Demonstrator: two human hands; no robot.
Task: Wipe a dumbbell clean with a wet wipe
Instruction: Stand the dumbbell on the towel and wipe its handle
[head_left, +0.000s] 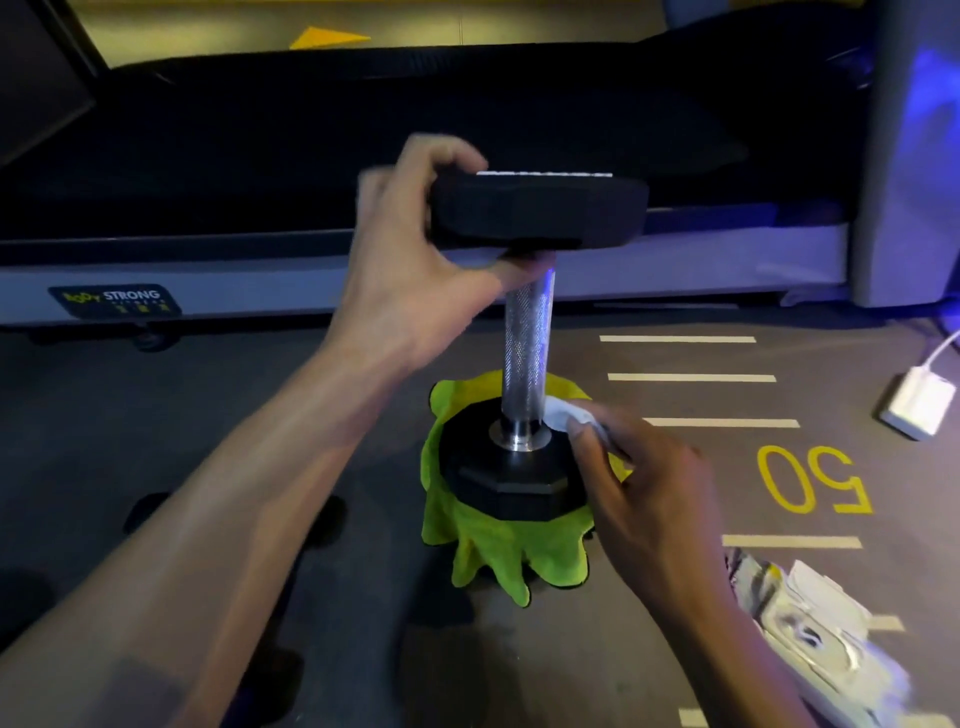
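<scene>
While the dumbbell (524, 332) stands on end on a green cloth (488, 556), your left hand (415, 280) grips its top head, fingers curled over the edge. Your right hand (644, 483) pinches the wet wipe (566, 415) against the handle's base

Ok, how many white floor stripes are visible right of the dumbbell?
6: three full stripes stacked beside the handle, one below the yellow "50", and two partial ones near the wipe packet. More may be hidden under the packet.
</scene>
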